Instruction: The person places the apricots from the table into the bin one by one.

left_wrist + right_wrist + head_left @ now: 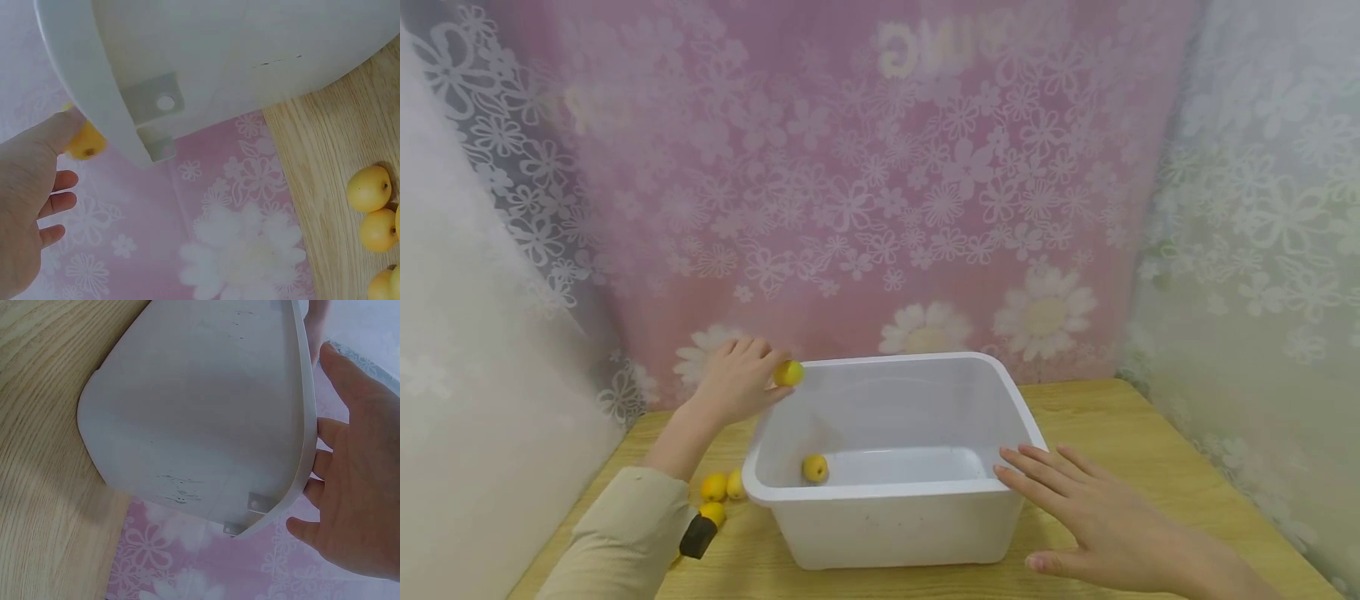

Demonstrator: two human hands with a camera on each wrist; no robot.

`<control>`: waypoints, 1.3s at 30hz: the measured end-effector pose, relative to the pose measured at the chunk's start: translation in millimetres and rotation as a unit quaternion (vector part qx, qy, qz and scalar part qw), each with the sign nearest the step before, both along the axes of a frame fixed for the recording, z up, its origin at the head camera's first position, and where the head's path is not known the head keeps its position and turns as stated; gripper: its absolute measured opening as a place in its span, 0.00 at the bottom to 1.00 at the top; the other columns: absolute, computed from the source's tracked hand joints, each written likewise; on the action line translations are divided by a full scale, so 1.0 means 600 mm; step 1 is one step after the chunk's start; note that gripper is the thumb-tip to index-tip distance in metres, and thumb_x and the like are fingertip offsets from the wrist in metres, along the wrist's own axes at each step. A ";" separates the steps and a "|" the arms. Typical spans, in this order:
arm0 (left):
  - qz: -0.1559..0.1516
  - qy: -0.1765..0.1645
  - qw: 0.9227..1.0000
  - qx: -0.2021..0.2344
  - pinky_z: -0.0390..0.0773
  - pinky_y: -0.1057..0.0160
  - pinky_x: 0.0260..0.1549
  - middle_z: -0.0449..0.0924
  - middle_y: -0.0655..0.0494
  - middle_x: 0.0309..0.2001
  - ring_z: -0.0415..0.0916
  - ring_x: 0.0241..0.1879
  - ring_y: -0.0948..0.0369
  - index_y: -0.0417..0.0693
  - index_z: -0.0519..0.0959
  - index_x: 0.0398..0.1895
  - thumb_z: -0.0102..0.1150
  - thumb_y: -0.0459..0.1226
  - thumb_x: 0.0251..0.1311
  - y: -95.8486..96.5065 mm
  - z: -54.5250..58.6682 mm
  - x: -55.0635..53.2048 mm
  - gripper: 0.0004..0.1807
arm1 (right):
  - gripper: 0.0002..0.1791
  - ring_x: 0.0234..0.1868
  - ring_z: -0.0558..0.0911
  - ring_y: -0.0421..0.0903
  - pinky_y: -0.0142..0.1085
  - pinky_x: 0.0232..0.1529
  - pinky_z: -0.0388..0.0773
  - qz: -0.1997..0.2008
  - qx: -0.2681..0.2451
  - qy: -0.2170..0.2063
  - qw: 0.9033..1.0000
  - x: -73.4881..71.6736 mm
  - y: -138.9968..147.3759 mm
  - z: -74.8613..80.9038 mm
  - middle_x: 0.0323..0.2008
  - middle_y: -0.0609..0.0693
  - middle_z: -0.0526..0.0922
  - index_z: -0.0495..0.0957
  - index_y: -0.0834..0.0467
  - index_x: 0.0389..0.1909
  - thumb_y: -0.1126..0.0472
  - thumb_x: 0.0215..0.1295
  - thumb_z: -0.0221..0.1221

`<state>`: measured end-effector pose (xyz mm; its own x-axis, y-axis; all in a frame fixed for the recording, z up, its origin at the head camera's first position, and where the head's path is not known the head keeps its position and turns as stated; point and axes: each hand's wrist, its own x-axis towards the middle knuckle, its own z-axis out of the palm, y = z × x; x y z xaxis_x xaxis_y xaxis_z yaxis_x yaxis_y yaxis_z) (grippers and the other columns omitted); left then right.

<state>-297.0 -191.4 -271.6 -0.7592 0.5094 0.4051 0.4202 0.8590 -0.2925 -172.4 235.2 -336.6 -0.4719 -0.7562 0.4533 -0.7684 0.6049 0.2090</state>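
Observation:
Pinched between the thumb and fingers of my left hand is a small round yellow fruit, over the back left corner of a white plastic tub. In the left wrist view the same fruit shows a dark spot at its end. Another yellow fruit lies inside the tub, at its left end. My right hand has its fingers spread, the fingertips at the tub's front right rim. From the right wrist view, those fingers touch the rim from outside.
Several yellow fruits lie on the wooden table left of the tub, some hidden by my left sleeve and its black wrist strap. A pink flowered curtain hangs behind, with pale curtains at the sides.

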 end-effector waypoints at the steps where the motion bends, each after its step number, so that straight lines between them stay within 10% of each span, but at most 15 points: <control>1: -0.001 0.005 1.000 -0.005 0.70 0.52 0.41 0.73 0.51 0.36 0.70 0.39 0.51 0.49 0.76 0.52 0.63 0.52 0.53 -0.001 0.000 0.000 0.26 | 0.46 0.72 0.47 0.36 0.28 0.69 0.32 0.000 0.002 0.001 1.000 0.000 0.000 0.000 0.71 0.44 0.55 0.59 0.54 0.69 0.36 0.53 0.60; 22: 0.039 -0.004 0.996 0.079 0.69 0.45 0.43 0.74 0.46 0.37 0.70 0.40 0.47 0.40 0.75 0.51 0.62 0.48 0.56 -0.078 -0.049 0.040 0.25 | 0.46 0.71 0.49 0.39 0.28 0.69 0.32 -0.005 -0.010 0.005 1.000 0.001 0.000 -0.004 0.68 0.48 0.63 0.60 0.53 0.69 0.35 0.53 0.60; 39: 0.069 -0.028 0.995 0.073 0.68 0.40 0.50 0.77 0.43 0.44 0.72 0.47 0.43 0.39 0.76 0.50 0.65 0.50 0.50 -0.136 -0.151 0.072 0.29 | 0.47 0.72 0.46 0.38 0.28 0.69 0.31 0.003 -0.003 0.018 1.000 -0.005 0.001 -0.008 0.67 0.50 0.63 0.59 0.55 0.69 0.35 0.52 0.60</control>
<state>-253.6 -273.1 -362.4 -0.8414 0.3376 0.4221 0.3078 0.9412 -0.1392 -175.6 235.6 -341.6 -0.4510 -0.7560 0.4744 -0.7642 0.6017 0.2322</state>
